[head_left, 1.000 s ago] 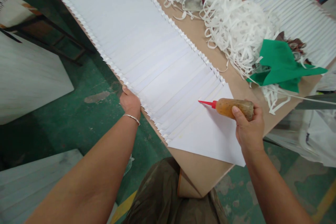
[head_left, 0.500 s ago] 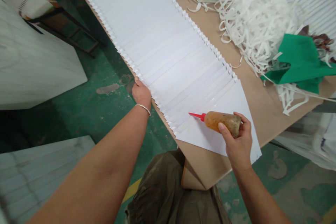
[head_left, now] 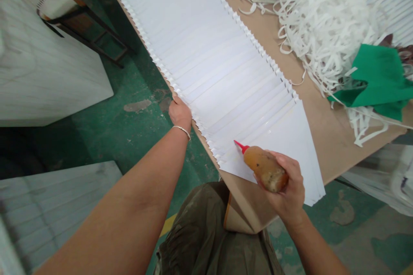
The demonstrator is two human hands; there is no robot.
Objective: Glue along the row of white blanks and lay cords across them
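Note:
My right hand [head_left: 288,187] is closed around an amber squeeze bottle [head_left: 264,167], which looks like a glue bottle, grimy at its base. Its thin red nozzle [head_left: 241,147] points up and left, with the tip over overlapping white sheets [head_left: 222,81] fanned in a long row. Small shiny marks show on the strips just above the bottle. The nearest sheet [head_left: 295,133] lies broad and flat beneath my right hand. At the left side of the row, my left hand [head_left: 180,111] is curled at the table edge, its fingertips partly hidden.
A heap of white strips [head_left: 332,30] lies on the brown-covered table [head_left: 332,150], with green cloth [head_left: 377,77] beside it. Further white sheets [head_left: 387,0] sit at the far right. Left of the table are a pale stack [head_left: 58,77] and a dark-framed stool [head_left: 103,43].
The bottle has swung round in my right hand, its base moving down and left and its nozzle tilting more upward. My left hand stays at the table edge; the whole view has shifted slightly.

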